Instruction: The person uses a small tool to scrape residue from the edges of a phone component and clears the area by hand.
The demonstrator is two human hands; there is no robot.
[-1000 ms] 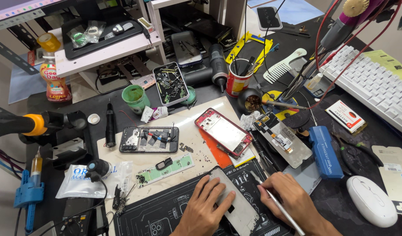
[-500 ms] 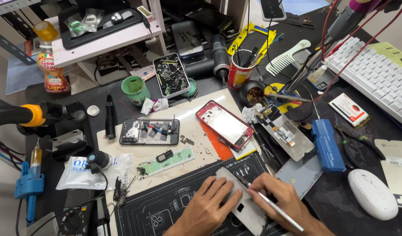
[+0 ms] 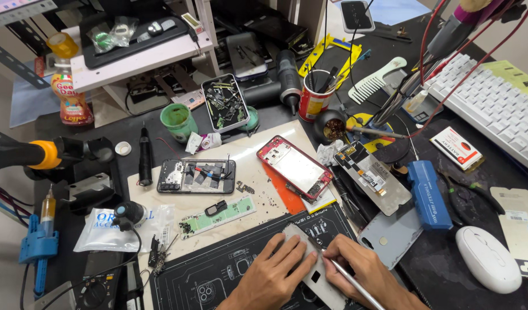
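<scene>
Two hands were seen low on the surface: the left hand (image 3: 273,275) was pressed flat on a grey phone back cover (image 3: 316,270) over the dark work mat (image 3: 218,275), steadying it, while a thin metal tool (image 3: 355,282) was pinched in the right hand (image 3: 364,270) against its edge.

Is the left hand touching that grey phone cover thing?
Touching. The head view shows the left hand lying flat on the grey phone back cover, fingers pressed on its surface, while the right hand works a thin metal tool at its edge.
</scene>
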